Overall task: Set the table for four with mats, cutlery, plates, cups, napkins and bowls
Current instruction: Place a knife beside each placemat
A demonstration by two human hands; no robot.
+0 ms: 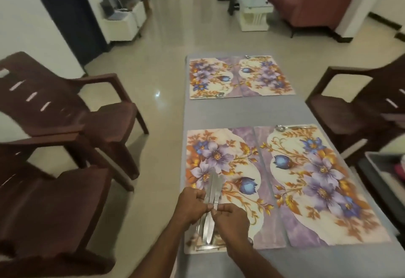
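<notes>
Several flowered mats lie in pairs on the grey table (pixel 241 111): a near left mat (pixel 228 163), a near right mat (pixel 317 181), and a far pair (pixel 241 77). My left hand (pixel 190 205) grips a bundle of steel knives (pixel 211 194) above the near left mat. My right hand (pixel 232 220) pinches one knife of that bundle with thumb and fingers. A spoon (pixel 291 127) rests at the far edge of the near right mat. More spoons lie on the far mats, one at the near edge (pixel 215 95) and one at the far edge (pixel 252 56).
Two brown plastic chairs (pixel 72 111) stand left of the table, another (pixel 359 106) on the right. A dark tray or bin (pixel 381 168) sits at the right edge. Beyond the table are tiled floor, a white low table (pixel 255 14) and a red sofa (pixel 311 1).
</notes>
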